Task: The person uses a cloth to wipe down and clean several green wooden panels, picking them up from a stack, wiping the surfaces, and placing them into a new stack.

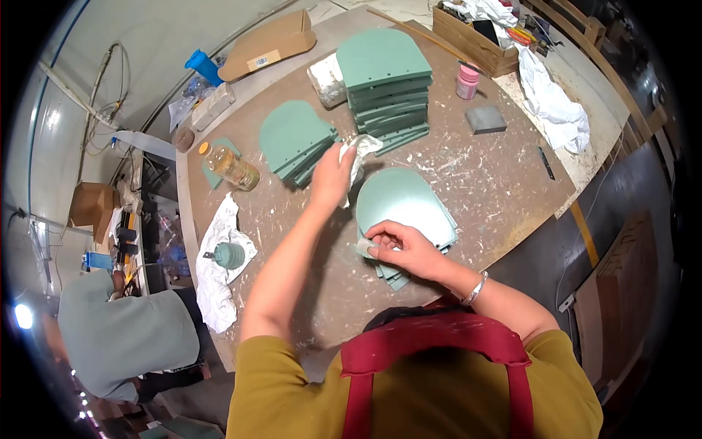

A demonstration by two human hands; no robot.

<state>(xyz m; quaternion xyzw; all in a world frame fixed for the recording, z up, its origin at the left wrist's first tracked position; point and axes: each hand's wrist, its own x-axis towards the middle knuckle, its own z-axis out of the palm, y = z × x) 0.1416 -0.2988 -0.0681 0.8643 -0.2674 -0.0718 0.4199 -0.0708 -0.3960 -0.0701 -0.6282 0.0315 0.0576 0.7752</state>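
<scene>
My left hand (pixel 333 175) is closed on a crumpled white cloth (pixel 360 155), between two stacks of green boards. Just right of it lies a small fanned stack of rounded green boards (pixel 398 194), its top glossy with reflected light. At that stack's near left edge, my right hand (pixel 404 249) pinches a small pale flat piece (pixel 364 247); whether it is paper or a thin pad I cannot make out. A tall stack of green boards (pixel 384 58) with small holes along the straight edge stands at the back. Another green stack (pixel 296 135) sits to the left.
On the left stand a yellow-capped bottle (pixel 232 170) and a green round container (pixel 229 255) on a white rag (pixel 216 293). Toward the right are a pink jar (pixel 467 82), a grey block (pixel 486 120), a pen (pixel 546 162) and a wooden box (pixel 472 44). A person (pixel 131 336) bends at lower left.
</scene>
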